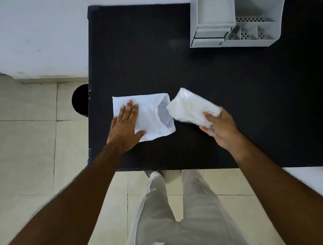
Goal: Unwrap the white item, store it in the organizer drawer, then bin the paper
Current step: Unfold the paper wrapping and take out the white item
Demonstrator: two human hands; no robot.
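A white paper bag [151, 115] lies flat on the black table [235, 104], its open mouth facing right. My left hand [126, 126] presses flat on the bag's left part, fingers spread. My right hand [220, 127] grips the near end of a soft white item [192, 104], which is tilted and sits just outside the bag's mouth. A grey desk organizer [244, 10] stands at the table's far right; its small drawer [210, 36] at the bottom left looks slightly pulled out.
A black round bin [80, 100] stands on the tiled floor beside the table's left edge. A white wall lies behind the table. My legs in light trousers are below the near table edge.
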